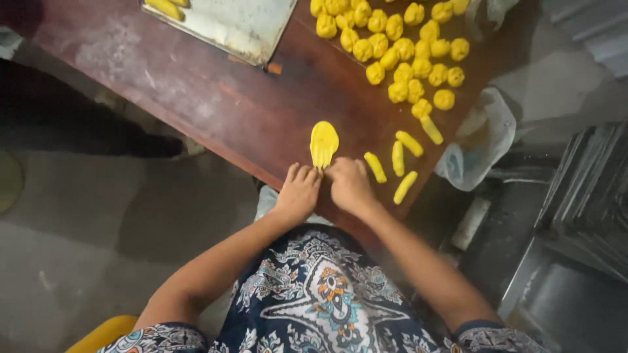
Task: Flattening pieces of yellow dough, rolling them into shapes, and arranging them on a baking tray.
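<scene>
Dough sheet: flattened yellow oval [324, 142] with finger grooves pressed into it, lying on the table just beyond my fingertips, its near end between the two hands.
Left hand: my left hand [299, 192] rests palm down at the table edge, fingers together and extended, tips touching the sheet's near end.
Right hand: my right hand [348, 184] lies beside the left, curled knuckles up; I cannot tell whether its fingertips pinch the dough.
Rolled pieces: five short yellow dough sticks [398, 159], smooth and cylindrical, lie right of my right hand, apart from one another.
Dough balls: a cluster of roughly thirty lumpy yellow balls [405, 49] sits farther back on the right.
Table: dark reddish wooden table [229, 111], worn, dusted with pale flour.
Tray: a flat grey metal tray [242, 23] at the far edge carries one yellow piece.
Bag: a crumpled clear plastic bag [481, 140] hangs over the right corner.
</scene>
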